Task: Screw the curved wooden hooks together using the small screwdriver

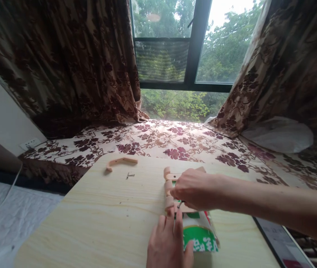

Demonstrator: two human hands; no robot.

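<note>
A pale wooden assembly with rounded ends (167,172) lies on the table, partly over a green and white plastic packet (200,238). My right hand (194,189) reaches in from the right above the wood, its fingers closed around a thin metal tool (180,203). Only the tool's end shows near a hole in the lowest wooden piece (192,207); the rest is hidden. From below, my left hand (167,238) presses its fingertips against that same piece, the thumb over the packet. The hands are close together, and my right hand covers much of the assembly.
A curved wooden piece (121,160) lies at the table's far left, with a few small screws (130,175) nearby. A tablet-like device (282,242) sits at the right edge. Behind the table (91,223) is a ledge with flowered cloth (161,139).
</note>
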